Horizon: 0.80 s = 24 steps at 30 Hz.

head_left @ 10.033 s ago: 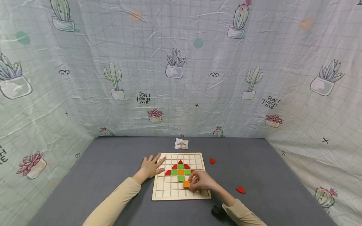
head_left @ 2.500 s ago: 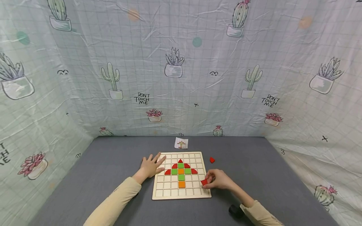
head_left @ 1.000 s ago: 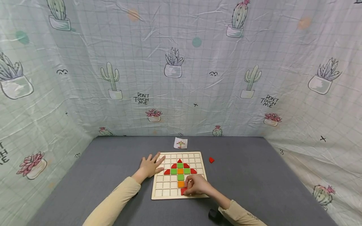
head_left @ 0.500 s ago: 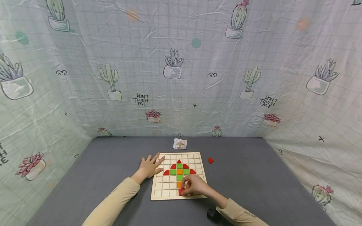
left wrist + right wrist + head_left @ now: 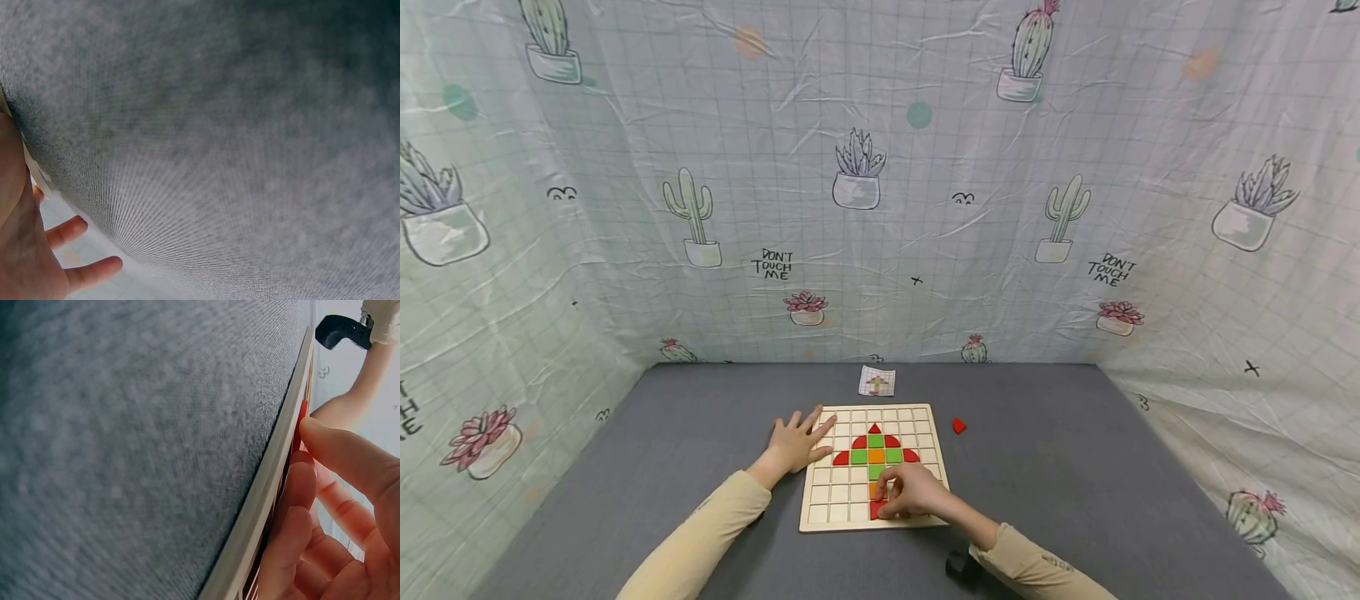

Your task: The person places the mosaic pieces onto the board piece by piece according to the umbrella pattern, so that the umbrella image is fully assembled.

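Observation:
A wooden grid board [image 5: 835,514] lies on the grey table, with green, orange and red tiles forming a tree-like figure. My left hand [image 5: 792,442] rests with spread fingers across the board's left edge; its fingers [image 5: 94,274] also show in the left wrist view. Low on the board, my right hand [image 5: 913,492] pinches a red tile [image 5: 874,510] at the bottom of the figure's middle column. Its thumb and fingers partly cover that tile and the orange tile [image 5: 872,491] above it. From the side, the right wrist view shows the red tile [image 5: 300,425] against the thumb.
One loose red quarter-round piece [image 5: 959,426] lies right of the board. Behind the board is a small printed card [image 5: 877,381] with a similar figure. A black wrist device [image 5: 961,567] sits by the right sleeve. Patterned cloth [image 5: 880,250] hangs around the table.
The orange tile was set below the green one. My right hand then brought a red tile from the right side to the bottom of that column, shifting slightly left. My left hand stayed put.

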Tool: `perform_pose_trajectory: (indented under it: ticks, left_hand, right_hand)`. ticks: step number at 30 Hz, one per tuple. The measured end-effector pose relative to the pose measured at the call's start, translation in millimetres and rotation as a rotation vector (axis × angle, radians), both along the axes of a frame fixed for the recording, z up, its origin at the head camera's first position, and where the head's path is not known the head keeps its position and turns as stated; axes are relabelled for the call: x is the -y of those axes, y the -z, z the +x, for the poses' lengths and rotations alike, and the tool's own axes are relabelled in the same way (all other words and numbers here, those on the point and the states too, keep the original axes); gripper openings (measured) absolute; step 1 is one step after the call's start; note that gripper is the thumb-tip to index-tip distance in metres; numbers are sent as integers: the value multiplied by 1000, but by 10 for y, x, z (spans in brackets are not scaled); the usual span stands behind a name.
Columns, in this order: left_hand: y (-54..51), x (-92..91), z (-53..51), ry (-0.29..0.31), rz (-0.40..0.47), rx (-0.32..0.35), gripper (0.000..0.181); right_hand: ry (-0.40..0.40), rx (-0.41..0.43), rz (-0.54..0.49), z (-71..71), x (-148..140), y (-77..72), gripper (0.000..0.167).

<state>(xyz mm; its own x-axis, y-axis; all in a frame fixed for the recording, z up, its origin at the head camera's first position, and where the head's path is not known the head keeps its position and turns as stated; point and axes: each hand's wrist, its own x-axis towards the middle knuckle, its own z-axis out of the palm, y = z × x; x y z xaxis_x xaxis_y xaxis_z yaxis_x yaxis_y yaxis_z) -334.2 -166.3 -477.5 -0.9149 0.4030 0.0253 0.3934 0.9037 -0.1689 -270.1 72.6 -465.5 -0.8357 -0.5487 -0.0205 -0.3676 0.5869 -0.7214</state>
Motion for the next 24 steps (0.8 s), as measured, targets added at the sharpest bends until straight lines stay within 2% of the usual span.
perform_pose_trajectory:
  ticks: [6,11,14,19,24]
  left_hand:
    - [12,2,-9,-10,-9,3,57]
    - [40,-4,-11,-17,-11,7,57]
    - [46,-7,-8,-14,-9,1,56]
    - [37,-10,-6,-17,-10,-4,56]
    - [26,-7,-16,-16,-10,-1,56]
  right_hand:
    - [-16,12,-5,-26,-25,14,17]
    - [-41,54,-72,-64,-144,-3,17]
    - [-46,41,-104,-128,-264,-22,15]
    - [-27,28,-131,-275,-482,-45,17]
    - [52,-23,-125,-421,-682,-57,15]
